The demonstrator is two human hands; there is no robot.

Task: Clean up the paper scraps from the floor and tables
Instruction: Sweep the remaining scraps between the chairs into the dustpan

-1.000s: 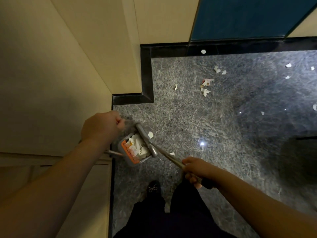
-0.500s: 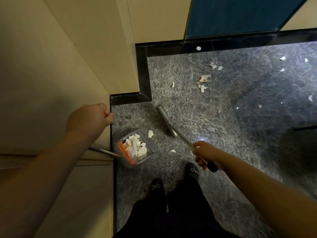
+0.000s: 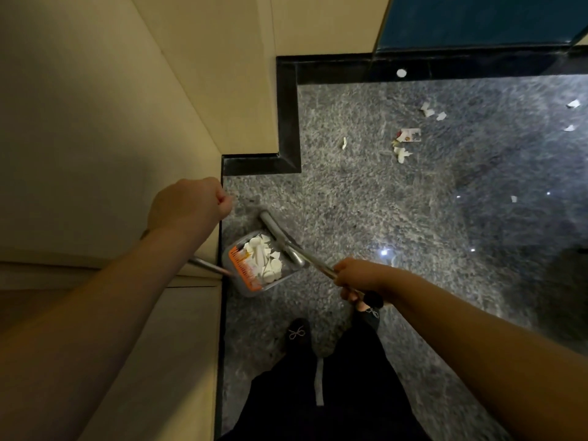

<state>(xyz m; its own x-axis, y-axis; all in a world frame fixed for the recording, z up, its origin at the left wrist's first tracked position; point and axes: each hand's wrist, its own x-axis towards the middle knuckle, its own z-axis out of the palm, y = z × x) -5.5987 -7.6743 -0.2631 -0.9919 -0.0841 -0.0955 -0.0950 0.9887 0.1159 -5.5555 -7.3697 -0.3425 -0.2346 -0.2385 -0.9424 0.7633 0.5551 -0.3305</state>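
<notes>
A grey dustpan [image 3: 254, 289] with an orange comb edge stands on the speckled floor and holds several white paper scraps [image 3: 262, 256]. Its metal handle [image 3: 206, 266] runs up under my left forearm. My left hand [image 3: 191, 205] is curled into a fist above it, against the wall corner, and seems to grip the handle's hidden top. In my right hand [image 3: 356, 278] I grip the broom's metal handle. The grey broom head [image 3: 280, 237] lies along the pan's right side. More paper scraps [image 3: 407, 136] lie scattered farther out on the floor.
Beige wall panels with a black skirting [image 3: 288, 122] form a stepped corner on the left. A blue panel [image 3: 477, 20] stands at the back. My dark shoes [image 3: 299, 334] and legs are below the pan. Single scraps lie at the right [image 3: 572, 104] and centre [image 3: 343, 143].
The broom head swung out to the right, then came back against the dustpan. Two scraps that lay beside the pan are no longer on the floor. My left fist rose a little.
</notes>
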